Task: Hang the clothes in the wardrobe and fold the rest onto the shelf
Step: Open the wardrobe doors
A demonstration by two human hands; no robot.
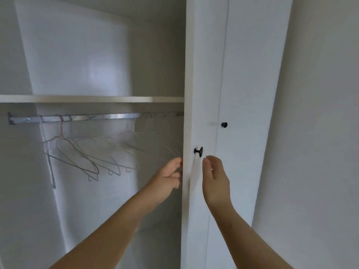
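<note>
The wardrobe (159,65) is open, its door (206,74) edge-on; no clothes are in view. Bare hangers (87,158) crowd the rail (77,118). The left hand (167,177) curls at the door's edge, grip unclear; a swing could pinch it. The right hand (215,179) is loose and empty, below the knob (198,151).

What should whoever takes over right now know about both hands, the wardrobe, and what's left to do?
Left hand: fingers curled at the edge of the wardrobe door; a firm grip cannot be confirmed.
Right hand: open, just below the door's black knob, not touching it.
Wire hangers hang bare on the rail, under the shelf. No clothes in view.
Done: the wardrobe's left side stands open.
Left: all the hanging and folding.
</note>
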